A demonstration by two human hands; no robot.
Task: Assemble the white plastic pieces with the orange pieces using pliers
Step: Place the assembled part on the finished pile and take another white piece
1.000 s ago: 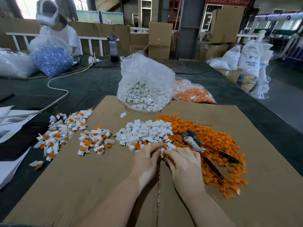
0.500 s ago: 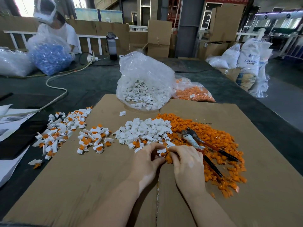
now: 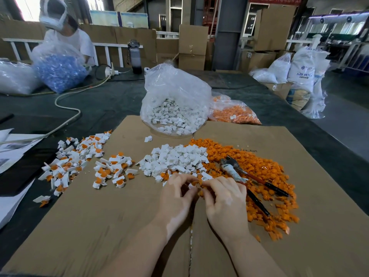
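Note:
My left hand and my right hand meet fingertip to fingertip at the near edge of the piles. Between them sits a small white piece pinched by the left fingers, and an orange piece pinched by the right fingers. Behind lies a heap of loose white pieces, with a wide spread of orange pieces to its right. Pliers with dark handles rest untouched on the orange spread, just right of my right hand. Assembled white-and-orange pieces lie in groups at the left.
All of it sits on a brown cardboard sheet on a dark table. A clear bag of white pieces and a bag of orange pieces stand behind. Papers lie left. Another person works at a bag of blue parts.
Both hands have shifted slightly away from me toward the piles, and the fingertips have closed together on a white and an orange piece. The pliers have not moved.

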